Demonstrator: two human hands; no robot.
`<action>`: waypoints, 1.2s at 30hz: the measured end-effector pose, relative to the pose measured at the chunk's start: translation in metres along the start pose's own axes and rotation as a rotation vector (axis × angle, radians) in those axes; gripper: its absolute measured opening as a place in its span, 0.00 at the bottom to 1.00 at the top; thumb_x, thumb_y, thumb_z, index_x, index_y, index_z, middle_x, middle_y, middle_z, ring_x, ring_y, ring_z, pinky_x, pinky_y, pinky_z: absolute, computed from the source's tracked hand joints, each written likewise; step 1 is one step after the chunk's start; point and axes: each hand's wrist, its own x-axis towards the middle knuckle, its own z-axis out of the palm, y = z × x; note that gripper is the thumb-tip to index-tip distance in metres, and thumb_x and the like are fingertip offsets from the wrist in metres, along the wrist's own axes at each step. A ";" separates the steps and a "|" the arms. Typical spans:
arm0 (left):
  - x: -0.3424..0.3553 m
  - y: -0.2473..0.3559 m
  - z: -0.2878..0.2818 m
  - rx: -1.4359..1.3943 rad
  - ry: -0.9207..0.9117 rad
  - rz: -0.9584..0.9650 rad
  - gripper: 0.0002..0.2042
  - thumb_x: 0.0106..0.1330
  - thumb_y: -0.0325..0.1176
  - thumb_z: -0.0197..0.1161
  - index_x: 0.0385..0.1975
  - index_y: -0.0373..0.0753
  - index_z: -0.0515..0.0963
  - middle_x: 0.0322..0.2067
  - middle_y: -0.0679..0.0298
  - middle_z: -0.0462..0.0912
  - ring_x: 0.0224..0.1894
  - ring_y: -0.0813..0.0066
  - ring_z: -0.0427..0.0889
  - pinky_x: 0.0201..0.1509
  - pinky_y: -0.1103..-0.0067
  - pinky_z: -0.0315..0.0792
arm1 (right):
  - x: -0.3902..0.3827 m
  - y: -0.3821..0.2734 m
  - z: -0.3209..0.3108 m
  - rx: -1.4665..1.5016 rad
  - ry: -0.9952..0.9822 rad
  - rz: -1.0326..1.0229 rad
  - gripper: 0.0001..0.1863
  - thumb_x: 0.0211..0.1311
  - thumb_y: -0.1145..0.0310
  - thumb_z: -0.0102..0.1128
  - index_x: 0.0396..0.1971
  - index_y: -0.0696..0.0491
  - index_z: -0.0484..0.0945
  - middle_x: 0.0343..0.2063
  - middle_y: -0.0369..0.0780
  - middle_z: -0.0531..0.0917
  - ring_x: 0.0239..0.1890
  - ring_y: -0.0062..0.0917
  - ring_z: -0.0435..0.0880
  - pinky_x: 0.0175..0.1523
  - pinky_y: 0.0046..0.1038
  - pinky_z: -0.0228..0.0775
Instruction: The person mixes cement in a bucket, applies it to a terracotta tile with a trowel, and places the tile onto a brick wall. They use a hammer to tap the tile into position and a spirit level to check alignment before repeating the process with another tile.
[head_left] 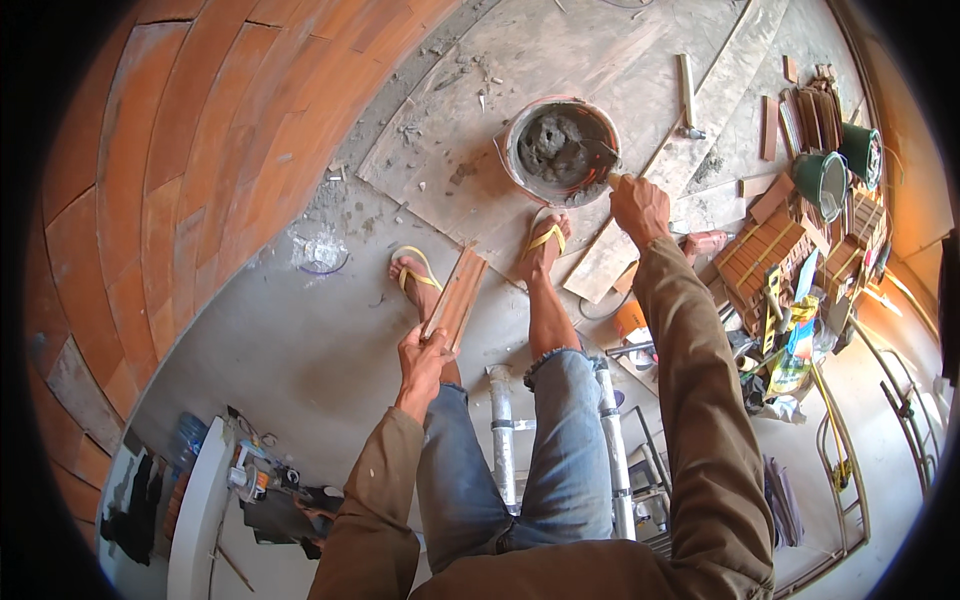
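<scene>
Left fingers [434, 345] hold a grooved, rectangular clay tile [463, 290].

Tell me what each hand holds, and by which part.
The left hand grips a tile by its near end; the right hand grips a tool by its handle.

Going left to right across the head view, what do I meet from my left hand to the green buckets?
Left hand gripping a reddish-brown strip, bucket of grey mix, right hand gripping a handle, red tool, green buckets.
</scene>
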 end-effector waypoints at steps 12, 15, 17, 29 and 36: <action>0.004 0.003 -0.010 0.239 0.038 0.108 0.13 0.68 0.28 0.59 0.49 0.29 0.78 0.37 0.62 0.82 0.34 0.79 0.80 0.36 0.80 0.78 | 0.026 -0.013 -0.025 -0.293 -0.124 -0.132 0.10 0.60 0.67 0.55 0.30 0.50 0.87 0.31 0.43 0.88 0.36 0.36 0.89 0.38 0.36 0.79; 0.008 -0.001 -0.009 0.240 0.035 0.167 0.12 0.67 0.28 0.60 0.47 0.29 0.79 0.33 0.64 0.82 0.31 0.81 0.79 0.34 0.81 0.76 | 0.036 -0.010 -0.013 -0.246 -0.185 -0.226 0.12 0.56 0.68 0.55 0.33 0.54 0.86 0.30 0.50 0.86 0.34 0.42 0.88 0.38 0.40 0.79; 0.008 0.000 -0.008 0.268 0.027 0.169 0.12 0.67 0.28 0.60 0.47 0.28 0.79 0.33 0.64 0.83 0.31 0.80 0.80 0.34 0.81 0.76 | 0.037 -0.011 0.004 -0.109 -0.196 -0.227 0.13 0.57 0.64 0.56 0.31 0.57 0.85 0.27 0.49 0.86 0.30 0.40 0.88 0.35 0.39 0.79; 0.003 0.002 -0.007 0.177 0.010 0.085 0.11 0.67 0.28 0.60 0.44 0.28 0.79 0.32 0.61 0.83 0.30 0.78 0.81 0.35 0.80 0.78 | 0.007 -0.011 0.025 0.333 0.006 -0.138 0.21 0.67 0.49 0.54 0.40 0.53 0.80 0.28 0.49 0.84 0.30 0.41 0.86 0.33 0.42 0.75; 0.013 0.007 -0.012 0.226 -0.021 0.037 0.13 0.70 0.28 0.58 0.51 0.28 0.77 0.41 0.59 0.83 0.38 0.76 0.83 0.43 0.77 0.80 | 0.015 -0.048 0.052 0.044 -0.049 -0.038 0.12 0.67 0.67 0.44 0.41 0.53 0.78 0.29 0.50 0.85 0.36 0.45 0.87 0.40 0.43 0.79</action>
